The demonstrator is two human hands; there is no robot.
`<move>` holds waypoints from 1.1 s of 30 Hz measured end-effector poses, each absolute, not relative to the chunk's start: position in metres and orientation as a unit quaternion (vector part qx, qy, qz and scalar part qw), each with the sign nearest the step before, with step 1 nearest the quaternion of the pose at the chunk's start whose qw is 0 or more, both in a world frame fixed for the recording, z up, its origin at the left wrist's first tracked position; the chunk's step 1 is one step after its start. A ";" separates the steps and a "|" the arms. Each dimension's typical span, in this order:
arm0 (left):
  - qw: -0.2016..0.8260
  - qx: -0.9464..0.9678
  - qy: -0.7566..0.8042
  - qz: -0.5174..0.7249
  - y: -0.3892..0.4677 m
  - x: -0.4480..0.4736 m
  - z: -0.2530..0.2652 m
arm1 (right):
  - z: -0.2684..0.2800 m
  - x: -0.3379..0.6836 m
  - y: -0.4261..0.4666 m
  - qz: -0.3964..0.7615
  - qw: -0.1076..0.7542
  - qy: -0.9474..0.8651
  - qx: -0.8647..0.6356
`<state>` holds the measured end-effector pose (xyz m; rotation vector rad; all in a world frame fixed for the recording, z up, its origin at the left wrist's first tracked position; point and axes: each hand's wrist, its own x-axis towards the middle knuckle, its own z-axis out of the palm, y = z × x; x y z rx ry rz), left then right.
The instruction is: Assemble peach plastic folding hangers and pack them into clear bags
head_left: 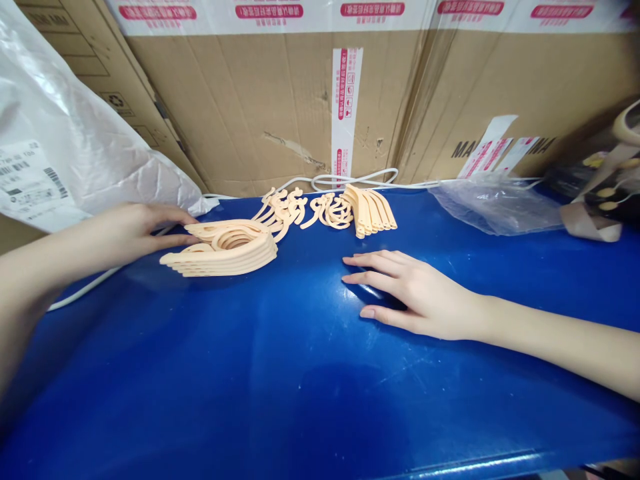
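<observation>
Head view shows two bare hands over a blue table [300, 400], with cream-coloured parts grouped along its far side. The left hand [133, 230] reaches in from the left; its thumb and fingertips meet the left end of a stack of cream frames [235, 265], and whether they grip it or merely rest against it cannot be told, the contact being partly hidden. The stack lies flat on the table, left of centre, its layers roughly aligned, with a rounded opening visible in the upper pieces. The right hand [420, 293] is open, palm down, fingers extended and spread, right of centre; whether it touches the tabletop cannot be told. Just behind the stack lies a loose pile of hook-shaped pieces [285, 208]. To the right of that pile sits a smaller cluster of curved pieces [336, 212], and beside this a bundle of curved arms [371, 212], set side by side with their ends toward the person. A white cable [355, 179] runs along the back, before taped cardboard boxes [250, 100]. A clear plastic bag [500, 207] lies at the far right; a silvery-white package [85, 127] bearing a printed label stands at the left.
</observation>
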<state>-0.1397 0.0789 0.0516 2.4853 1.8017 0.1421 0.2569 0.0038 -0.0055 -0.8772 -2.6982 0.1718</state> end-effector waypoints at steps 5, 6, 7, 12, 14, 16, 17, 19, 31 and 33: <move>0.043 0.805 0.589 0.046 0.081 -0.142 0.050 | -0.006 0.257 0.004 0.061 0.152 -0.938 -0.304; 0.045 0.808 0.586 0.046 0.082 -0.143 0.049 | -0.006 0.257 0.004 0.061 0.153 -0.939 -0.303; 0.043 0.810 0.583 0.050 0.083 -0.145 0.048 | -0.006 0.257 0.004 0.061 0.154 -0.938 -0.303; -0.008 0.806 0.587 0.075 0.084 -0.155 0.051 | -0.005 0.257 0.003 0.064 0.158 -0.937 -0.304; -0.064 0.811 0.573 0.094 0.079 -0.146 0.057 | -0.005 0.257 0.003 0.066 0.161 -0.937 -0.304; -0.143 0.821 0.533 0.144 0.068 -0.125 0.063 | -0.005 0.257 0.004 0.067 0.163 -0.936 -0.303; -0.171 0.829 0.504 0.172 0.060 -0.110 0.064 | -0.005 0.257 0.004 0.067 0.162 -0.937 -0.303; -0.165 0.840 0.460 0.233 0.040 -0.077 0.060 | -0.005 0.256 0.004 0.066 0.161 -0.937 -0.303; 0.027 0.903 0.400 0.153 -0.008 0.016 -0.017 | -0.004 0.256 0.000 0.022 0.180 -0.918 -0.353; 0.024 0.903 0.403 0.150 -0.005 0.019 -0.015 | -0.004 0.256 0.001 0.009 0.187 -0.910 -0.370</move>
